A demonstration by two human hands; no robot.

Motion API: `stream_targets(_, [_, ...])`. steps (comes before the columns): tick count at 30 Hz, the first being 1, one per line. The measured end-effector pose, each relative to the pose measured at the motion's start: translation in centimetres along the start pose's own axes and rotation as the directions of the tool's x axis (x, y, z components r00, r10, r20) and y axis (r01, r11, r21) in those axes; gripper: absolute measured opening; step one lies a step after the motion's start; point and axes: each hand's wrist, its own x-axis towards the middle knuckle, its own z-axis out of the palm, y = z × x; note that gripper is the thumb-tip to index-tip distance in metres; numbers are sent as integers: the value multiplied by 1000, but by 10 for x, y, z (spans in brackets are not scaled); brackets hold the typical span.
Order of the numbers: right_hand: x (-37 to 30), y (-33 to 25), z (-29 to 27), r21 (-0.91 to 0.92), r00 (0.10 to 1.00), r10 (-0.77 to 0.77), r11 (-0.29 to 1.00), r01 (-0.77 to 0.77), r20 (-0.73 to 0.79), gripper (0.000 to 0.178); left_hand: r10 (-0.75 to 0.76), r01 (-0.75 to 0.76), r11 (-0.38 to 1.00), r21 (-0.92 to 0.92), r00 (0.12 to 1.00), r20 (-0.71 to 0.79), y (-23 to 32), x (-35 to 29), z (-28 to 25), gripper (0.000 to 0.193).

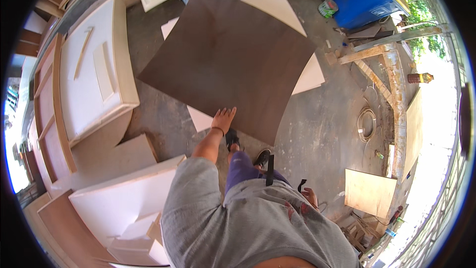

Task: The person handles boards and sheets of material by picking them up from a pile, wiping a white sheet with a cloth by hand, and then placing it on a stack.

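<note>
A large dark brown board (228,59) lies turned at an angle on top of pale panels, whose corners stick out around it; one pale corner (278,11) shows at the far side. My left hand (224,119) rests on the brown board at its near edge, with the fingers stretched out over the surface. Whether its thumb hooks under the edge is hidden. Down beside my right hip is my right hand (310,197), away from the board and partly covered by my shirt. Its fingers are mostly out of sight.
White cabinet-like panels (94,69) and a wooden frame (56,114) stand at left, with another white box panel (129,201) nearer. At right are a coiled cable (367,124), a wooden post (395,99) and a plywood sheet (369,192). A blue bin (364,1) and a paint bucket (327,8) stand far right.
</note>
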Motion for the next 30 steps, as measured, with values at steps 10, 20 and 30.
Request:
stream_targets(10, [-20, -79, 64, 689, 980, 86, 700, -186, 178, 36, 134, -340, 633, -696, 933, -334, 157, -67, -103, 51])
stream_targets(20, [-74, -86, -2, 962, 841, -518, -111, -249, 158, 82, 662, -32, 265, -964, 732, 158, 346, -60, -63, 72])
stream_targets(30, [-56, 66, -7, -326, 571, -538, 839, 435, -620, 69, 856, 796, -92, -598, 371, 361, 450, -151, -103, 81])
